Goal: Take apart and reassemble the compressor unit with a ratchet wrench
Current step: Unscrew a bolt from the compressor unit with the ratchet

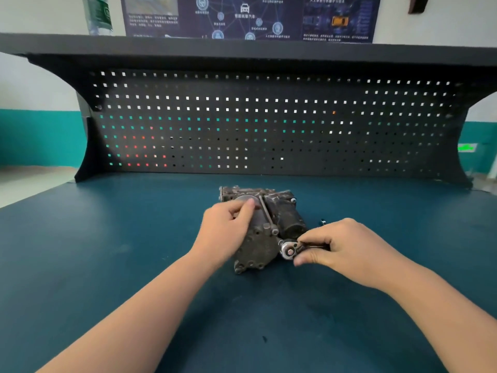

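Left hand (227, 230) curls over the compressor unit (262, 227), gripping it; beside it, right hand (341, 244) pinches the ratchet wrench (289, 250).

Body in view: two arms. Left hand (228, 227) and right hand (341, 243): bare skin, knuckles and finger creases visible. Left forearm (150, 300) and right forearm (419, 297): bare, smooth, uncovered along their whole visible length, narrowing at the wrists.

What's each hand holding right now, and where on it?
Right hand pinches the small chrome ratchet wrench by its handle, just behind the head. Left hand grips the top of the grimy grey metal compressor unit.
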Demonstrator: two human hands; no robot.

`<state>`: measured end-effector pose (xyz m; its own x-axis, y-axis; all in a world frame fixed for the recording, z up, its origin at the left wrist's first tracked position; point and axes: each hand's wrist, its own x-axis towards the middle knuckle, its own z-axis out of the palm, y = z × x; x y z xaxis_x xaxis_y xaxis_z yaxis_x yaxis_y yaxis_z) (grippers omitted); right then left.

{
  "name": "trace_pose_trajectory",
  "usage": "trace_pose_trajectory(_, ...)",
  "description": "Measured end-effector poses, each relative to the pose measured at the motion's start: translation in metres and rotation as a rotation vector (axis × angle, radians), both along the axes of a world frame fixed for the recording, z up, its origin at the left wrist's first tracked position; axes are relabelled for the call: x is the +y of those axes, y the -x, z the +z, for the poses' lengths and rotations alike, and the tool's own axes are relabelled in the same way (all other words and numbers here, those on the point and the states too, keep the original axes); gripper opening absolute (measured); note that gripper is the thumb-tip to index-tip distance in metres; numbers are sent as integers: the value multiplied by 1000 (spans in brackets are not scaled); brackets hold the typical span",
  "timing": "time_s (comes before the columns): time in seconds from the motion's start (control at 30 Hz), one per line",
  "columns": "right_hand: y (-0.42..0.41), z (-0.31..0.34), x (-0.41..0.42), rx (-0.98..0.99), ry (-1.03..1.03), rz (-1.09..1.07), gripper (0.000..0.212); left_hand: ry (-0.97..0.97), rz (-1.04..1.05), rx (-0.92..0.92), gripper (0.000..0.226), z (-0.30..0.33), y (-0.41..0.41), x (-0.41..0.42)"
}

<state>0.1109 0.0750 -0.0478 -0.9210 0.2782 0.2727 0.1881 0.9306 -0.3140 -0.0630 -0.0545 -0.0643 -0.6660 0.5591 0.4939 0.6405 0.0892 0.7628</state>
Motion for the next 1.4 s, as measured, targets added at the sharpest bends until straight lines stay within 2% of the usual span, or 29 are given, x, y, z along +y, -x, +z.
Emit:
trace_pose_trajectory(0.1,-4,1,2,-11,50,26,2,-182,228,85,40,11,-19,-14)
trace_pose_trajectory(0.17,-6,2,3,-18,73,47,7,-168,245,47,42,14,-35,-22)
trace_pose_trajectory(0.23,-6,1,5,-23,87,41,4,38,143,-167,44,8,-51,-22)
trace_pose_trajectory(0.3,-6,1,5,-29,77,35,10,174,-92,-585,41,4,-65,-18)
trace_pose_trajectory(0.37,-7,-1,3,-43,47,35,22,160,-293,-890,36,5,-71,-17)
trace_pose_trajectory(0.43,-7,-2,1,-42,66,34,27,99,-390,-968,30,4,-69,-16)
trace_pose_trajectory(0.63,-4,-2,2,-64,236,29,9,30,-404,-954,28,-3,-73,-13)
trace_pose_trajectory(0.83,-2,-1,0,-27,331,14,2,-19,-389,-899,31,-5,-75,-14)
trace_pose_trajectory(1.4,-2,-1,-4,-6,246,9,11,-76,-384,-896,32,-2,-74,-16)
